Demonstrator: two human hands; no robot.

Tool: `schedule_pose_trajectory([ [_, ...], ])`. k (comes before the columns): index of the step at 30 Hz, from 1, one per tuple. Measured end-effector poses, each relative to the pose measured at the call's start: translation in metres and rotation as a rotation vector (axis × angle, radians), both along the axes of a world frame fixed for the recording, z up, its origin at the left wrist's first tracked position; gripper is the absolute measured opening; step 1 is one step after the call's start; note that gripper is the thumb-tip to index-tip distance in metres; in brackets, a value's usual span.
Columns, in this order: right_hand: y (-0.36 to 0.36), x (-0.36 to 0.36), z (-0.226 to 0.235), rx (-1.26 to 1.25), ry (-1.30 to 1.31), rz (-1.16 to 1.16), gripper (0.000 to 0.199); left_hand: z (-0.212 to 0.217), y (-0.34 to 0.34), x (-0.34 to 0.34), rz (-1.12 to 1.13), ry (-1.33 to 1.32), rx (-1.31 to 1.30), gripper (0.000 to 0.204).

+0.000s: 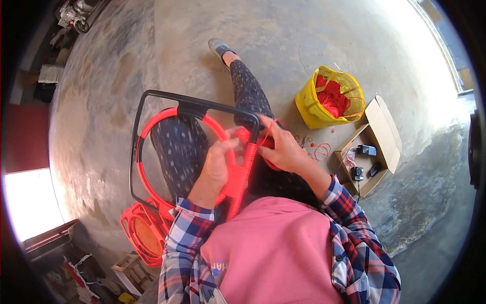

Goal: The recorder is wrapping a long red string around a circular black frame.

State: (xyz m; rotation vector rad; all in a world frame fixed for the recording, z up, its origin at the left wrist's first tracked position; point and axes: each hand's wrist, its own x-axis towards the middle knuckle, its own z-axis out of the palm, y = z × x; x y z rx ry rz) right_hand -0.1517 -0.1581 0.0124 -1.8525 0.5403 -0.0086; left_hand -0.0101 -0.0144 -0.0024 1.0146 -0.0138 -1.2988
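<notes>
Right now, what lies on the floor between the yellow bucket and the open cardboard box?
In the head view, only bare concrete floor separates the yellow bucket and the cardboard box.

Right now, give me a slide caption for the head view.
Seated on concrete, left hand grips a red-and-black racket frame while right hand threads red string; yellow bag nearby.

Yellow bucket (324, 109) with red cord, open cardboard box (385, 137), red frames stack (144, 230) on concrete floor (101, 101)
</notes>
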Motion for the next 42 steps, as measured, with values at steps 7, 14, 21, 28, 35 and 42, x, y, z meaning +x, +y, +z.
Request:
schedule_pose_trajectory([
  [7,-0.014,0.026,-0.013,0.733,-0.448,-0.087,0.065,-0.007,-0.004,0.002,0.128,0.012,-0.097,0.028],
  [14,-0.008,0.030,-0.030,-0.069,-0.345,-0.068,0.041,-0.011,-0.003,0.001,0.125,-0.087,-0.026,0.019],
  [21,-0.048,-0.025,0.014,-0.178,-0.199,-0.105,0.029,-0.020,0.005,0.006,-0.097,-0.004,0.077,0.022],
  [28,-0.054,-0.109,-0.011,1.137,-0.812,-0.491,0.027,0.000,0.003,0.012,-0.194,0.222,-0.070,0.026],
  [35,-0.031,-0.186,-0.052,1.034,-0.216,-0.476,0.021,0.003,0.009,0.015,-0.001,0.234,-0.110,0.026],
  [42,-0.054,-0.149,-0.098,0.937,-0.095,-0.889,0.016,0.002,0.003,0.016,-0.087,0.249,-0.125,0.032],
])
